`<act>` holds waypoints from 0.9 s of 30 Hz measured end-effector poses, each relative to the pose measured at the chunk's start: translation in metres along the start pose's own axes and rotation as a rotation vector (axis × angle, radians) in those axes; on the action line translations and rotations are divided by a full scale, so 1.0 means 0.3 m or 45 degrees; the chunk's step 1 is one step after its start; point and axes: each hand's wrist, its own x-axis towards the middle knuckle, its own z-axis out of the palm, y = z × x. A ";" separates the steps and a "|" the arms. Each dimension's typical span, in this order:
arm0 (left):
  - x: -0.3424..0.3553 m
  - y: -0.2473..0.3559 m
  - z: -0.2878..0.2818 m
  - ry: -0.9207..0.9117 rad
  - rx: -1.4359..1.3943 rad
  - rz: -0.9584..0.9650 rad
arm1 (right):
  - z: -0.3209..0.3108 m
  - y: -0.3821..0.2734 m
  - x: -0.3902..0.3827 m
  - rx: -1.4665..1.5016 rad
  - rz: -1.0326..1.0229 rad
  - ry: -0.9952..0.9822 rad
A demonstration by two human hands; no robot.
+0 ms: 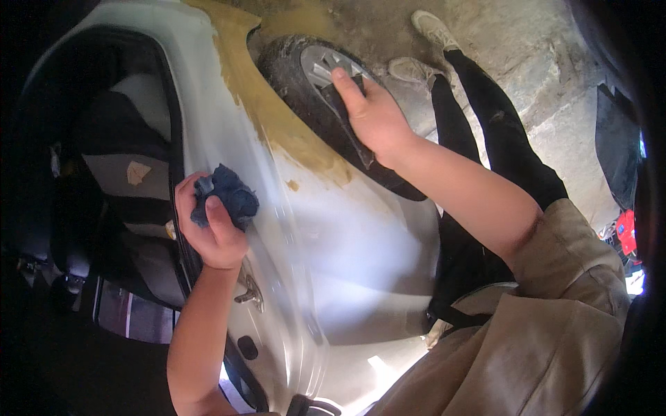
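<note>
My left hand [213,225] is closed around a crumpled dark blue cloth [234,197], beside the open door frame of a white car. My right hand [371,114] is over the wheel [298,73], gripping a thin dark sheet [354,132] whose lower edge hangs below the fingers; its exact kind is unclear. Between the two hands lies the white body panel [347,249], where a yellowish-brown coating [267,114] runs along the wheel arch and ends in rough smears. The right fingertips are partly hidden behind the sheet.
The car's dark interior with a grey and black seat [132,173] is at the left. A metal door latch striker [250,295] sticks out below my left hand. My legs [492,118] and light shoes [433,31] are on the stained concrete floor [548,69]. Red items [626,232] are at the far right.
</note>
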 end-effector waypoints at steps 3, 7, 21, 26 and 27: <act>0.002 -0.008 0.005 -0.011 -0.094 -0.033 | -0.048 -0.008 0.017 -0.011 -0.094 0.000; 0.012 -0.012 0.007 -0.010 -0.036 0.078 | -0.086 -0.009 0.017 -0.024 0.143 -0.217; 0.005 -0.016 0.018 0.073 -0.077 -0.077 | -0.090 0.011 -0.108 0.316 0.071 -0.340; 0.010 -0.017 0.018 0.078 -0.057 -0.068 | -0.089 0.012 -0.184 -0.043 -0.475 -0.275; 0.011 -0.015 0.018 0.076 -0.042 -0.051 | -0.089 0.015 -0.197 -0.277 -0.496 -0.298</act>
